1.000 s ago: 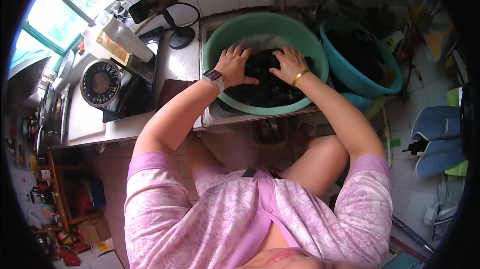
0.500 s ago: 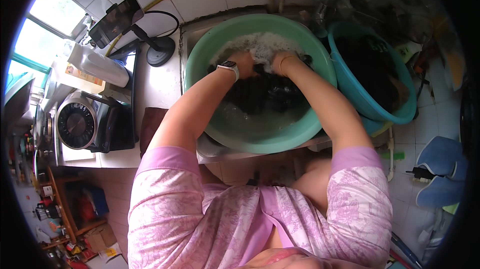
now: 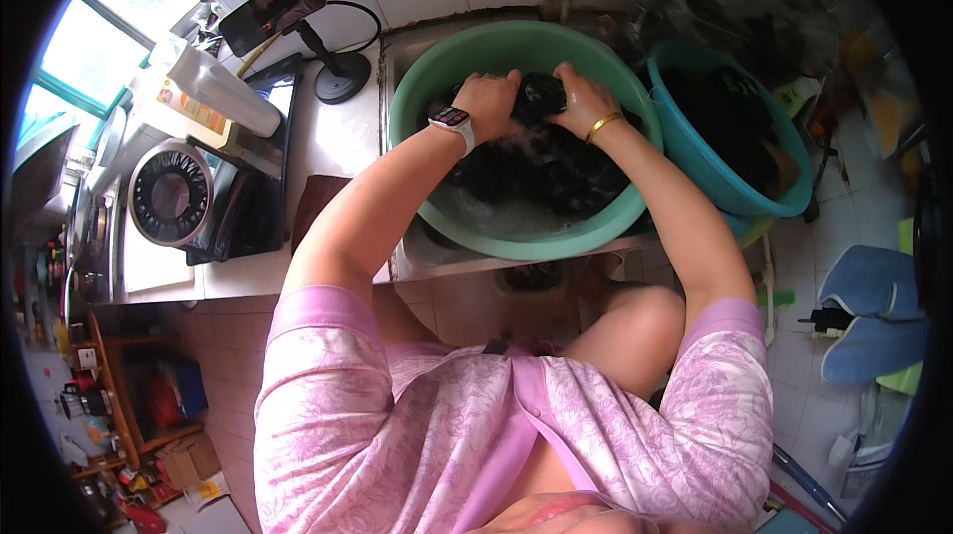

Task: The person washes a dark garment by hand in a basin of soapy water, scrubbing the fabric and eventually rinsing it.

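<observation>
With both the left hand point(image 3: 488, 97) and right hand point(image 3: 579, 99) clamped on the dark wet garment point(image 3: 541, 152) at the far rim of the green basin point(image 3: 417, 97), vigorous scrubbing could slosh soapy water onto the adjoining counter point(image 3: 333, 142).

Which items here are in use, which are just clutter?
In use:
left hand
right hand
dark wet garment, gripped by both hands
green basin

Lying about:
blue basin of dark laundry
phone on stand
white bottle
blue slippers
</observation>
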A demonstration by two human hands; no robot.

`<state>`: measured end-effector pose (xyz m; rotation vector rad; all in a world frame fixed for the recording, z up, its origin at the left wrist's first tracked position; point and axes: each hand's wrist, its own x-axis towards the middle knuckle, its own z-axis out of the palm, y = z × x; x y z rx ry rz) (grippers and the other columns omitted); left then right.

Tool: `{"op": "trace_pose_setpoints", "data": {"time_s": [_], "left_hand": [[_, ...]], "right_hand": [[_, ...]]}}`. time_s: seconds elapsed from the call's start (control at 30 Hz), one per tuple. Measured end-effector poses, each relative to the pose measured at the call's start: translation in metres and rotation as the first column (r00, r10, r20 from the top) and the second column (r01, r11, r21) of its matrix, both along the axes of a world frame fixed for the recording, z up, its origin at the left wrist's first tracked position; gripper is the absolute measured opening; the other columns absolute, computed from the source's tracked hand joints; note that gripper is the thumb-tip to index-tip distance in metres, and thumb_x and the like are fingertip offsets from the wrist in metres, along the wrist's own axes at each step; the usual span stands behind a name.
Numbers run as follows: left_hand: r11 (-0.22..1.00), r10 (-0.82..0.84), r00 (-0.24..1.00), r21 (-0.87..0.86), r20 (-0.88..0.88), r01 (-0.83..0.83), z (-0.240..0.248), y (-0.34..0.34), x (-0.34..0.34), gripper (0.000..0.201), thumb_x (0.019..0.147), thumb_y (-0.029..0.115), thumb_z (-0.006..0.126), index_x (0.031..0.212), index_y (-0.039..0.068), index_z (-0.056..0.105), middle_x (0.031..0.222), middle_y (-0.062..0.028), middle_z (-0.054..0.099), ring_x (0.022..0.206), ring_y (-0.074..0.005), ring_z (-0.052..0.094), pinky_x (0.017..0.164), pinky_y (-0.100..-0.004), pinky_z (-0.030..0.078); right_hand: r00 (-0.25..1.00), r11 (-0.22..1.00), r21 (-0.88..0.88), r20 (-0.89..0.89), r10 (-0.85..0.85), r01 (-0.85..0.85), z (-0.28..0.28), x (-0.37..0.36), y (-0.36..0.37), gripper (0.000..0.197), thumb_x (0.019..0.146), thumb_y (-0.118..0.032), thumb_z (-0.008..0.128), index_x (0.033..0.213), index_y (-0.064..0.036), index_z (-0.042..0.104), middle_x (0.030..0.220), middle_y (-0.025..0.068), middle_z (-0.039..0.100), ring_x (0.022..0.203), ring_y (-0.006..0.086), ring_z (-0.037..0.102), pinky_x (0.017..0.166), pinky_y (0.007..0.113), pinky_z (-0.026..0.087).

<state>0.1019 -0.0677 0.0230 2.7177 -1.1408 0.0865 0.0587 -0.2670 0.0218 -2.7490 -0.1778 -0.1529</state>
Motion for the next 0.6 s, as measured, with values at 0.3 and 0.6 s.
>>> {"op": "trace_pose_setpoints", "data": {"time_s": [0.3, 0.6], "left_hand": [[0.998, -0.049, 0.961, -0.013, 0.271, 0.054, 0.024, 0.043, -0.07, 0.055, 0.067, 0.028, 0.084, 0.106, 0.005, 0.053, 0.104, -0.0106, 0.061, 0.103, -0.0283, 0.06, 0.091, -0.0398, 0.043], [0.999, 0.032, 0.999, 0.029, -0.01, -0.032, 0.008, 0.117, -0.097, 0.053, 0.081, 0.042, 0.07, 0.117, 0.003, 0.064, 0.123, -0.0116, 0.061, 0.107, -0.0316, 0.06, 0.094, -0.0421, 0.046]], "right_hand": [[0.949, 0.977, 0.012, 0.24, 0.203, -0.212, 0.026, -0.067, 0.004, 0.045, 0.067, -0.005, 0.078, 0.105, -0.0116, 0.055, 0.104, 0.0079, 0.066, 0.102, 0.0322, 0.062, 0.087, 0.043, 0.049], [0.986, 0.938, 0.345, 0.161, -0.037, -0.021, 0.021, -0.071, -0.01, 0.028, 0.074, -0.004, 0.07, 0.102, -0.007, 0.064, 0.101, 0.0105, 0.07, 0.095, 0.0315, 0.065, 0.083, 0.038, 0.053]]}}
